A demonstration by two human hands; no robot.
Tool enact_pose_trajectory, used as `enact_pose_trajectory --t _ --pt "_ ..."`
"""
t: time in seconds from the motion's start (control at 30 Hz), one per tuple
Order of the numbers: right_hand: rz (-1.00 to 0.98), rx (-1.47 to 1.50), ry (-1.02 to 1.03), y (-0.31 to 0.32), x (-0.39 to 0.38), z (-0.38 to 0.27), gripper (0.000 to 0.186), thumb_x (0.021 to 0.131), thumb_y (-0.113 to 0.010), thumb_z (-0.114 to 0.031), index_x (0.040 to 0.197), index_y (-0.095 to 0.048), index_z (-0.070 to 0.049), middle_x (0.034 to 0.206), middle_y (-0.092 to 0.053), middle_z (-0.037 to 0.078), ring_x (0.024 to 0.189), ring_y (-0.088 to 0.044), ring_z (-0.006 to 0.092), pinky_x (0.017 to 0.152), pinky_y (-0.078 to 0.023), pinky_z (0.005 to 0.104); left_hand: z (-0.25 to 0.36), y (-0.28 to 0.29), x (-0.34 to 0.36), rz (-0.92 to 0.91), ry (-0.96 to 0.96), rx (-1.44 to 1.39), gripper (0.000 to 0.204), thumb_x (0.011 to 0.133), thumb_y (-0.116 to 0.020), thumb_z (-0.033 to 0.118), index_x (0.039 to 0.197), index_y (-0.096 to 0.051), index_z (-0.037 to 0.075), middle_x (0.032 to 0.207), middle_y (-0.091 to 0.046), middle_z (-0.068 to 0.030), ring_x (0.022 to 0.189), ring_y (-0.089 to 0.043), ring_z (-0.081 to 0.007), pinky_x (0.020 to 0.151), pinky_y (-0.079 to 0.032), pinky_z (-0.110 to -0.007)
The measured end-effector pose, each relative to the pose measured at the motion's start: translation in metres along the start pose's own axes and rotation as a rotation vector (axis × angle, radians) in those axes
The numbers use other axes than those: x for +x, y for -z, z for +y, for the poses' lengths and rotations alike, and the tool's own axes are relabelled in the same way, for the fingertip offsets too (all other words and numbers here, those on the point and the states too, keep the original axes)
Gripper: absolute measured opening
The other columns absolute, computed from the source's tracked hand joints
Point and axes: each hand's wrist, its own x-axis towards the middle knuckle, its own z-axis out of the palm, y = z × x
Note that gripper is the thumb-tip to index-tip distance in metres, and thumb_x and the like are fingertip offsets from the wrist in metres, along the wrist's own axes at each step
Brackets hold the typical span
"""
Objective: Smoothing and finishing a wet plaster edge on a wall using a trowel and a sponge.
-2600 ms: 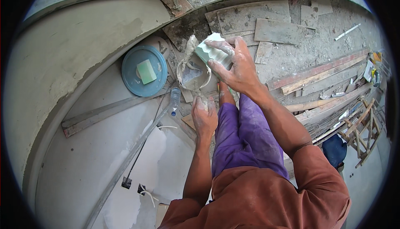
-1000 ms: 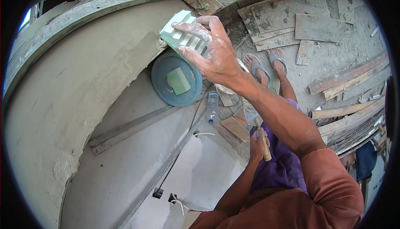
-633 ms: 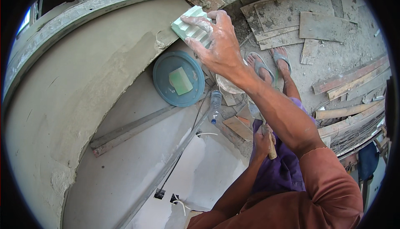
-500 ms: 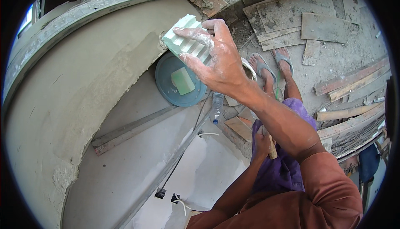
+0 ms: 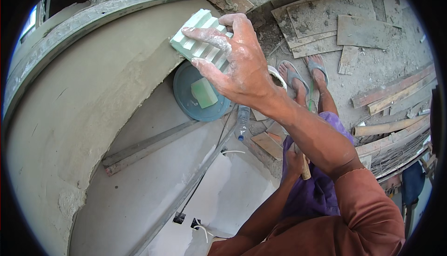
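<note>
Plainly, the ridged pale-green foam block was at the ragged edge of the grey plastered wall, overlapping it in view; whether they touched could not be told. The right hand, dusted white, held the block with thumb and fingers spread wide. Low by the purple trousers, the left hand was curled around a wooden handle. Below the block was a round blue lid bearing a smaller green-and-white block. Just beside the lid lay a clear plastic bottle; farther off, flat boards covered part of the dusty floor.
</note>
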Motion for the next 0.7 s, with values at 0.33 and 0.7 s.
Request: enact_pose_trajectory --t 0.33,0.7 --pt "-0.085 -0.066 -0.212 0.002 -0.006 0.04 0.044 0.083 -0.072 -0.022 0.126 -0.067 -0.02 0.107 -0.051 0.015 0.104 -0.053 0.0313 0.093 -0.045 0.04 0.001 -0.003 0.005 0.008 0.094 -0.055 0.019 0.1 -0.056 0.019 0.097 -0.057 0.0 0.063 -0.055 -0.0034 0.047 -0.052 -0.0113 0.041 -0.041 -0.027" --pt "-0.107 0.074 -0.275 -0.013 -0.013 0.056 0.041 0.088 -0.07 -0.022 0.128 -0.066 -0.018 0.112 -0.054 0.015 0.106 -0.055 0.0288 0.096 -0.045 0.0373 -0.001 0.01 0.003 -0.078 0.222 0.029 0.039 0.101 -0.057 0.033 0.107 -0.058 -0.005 0.078 -0.063 -0.0063 0.063 -0.06 -0.0115 0.054 -0.049 -0.027"
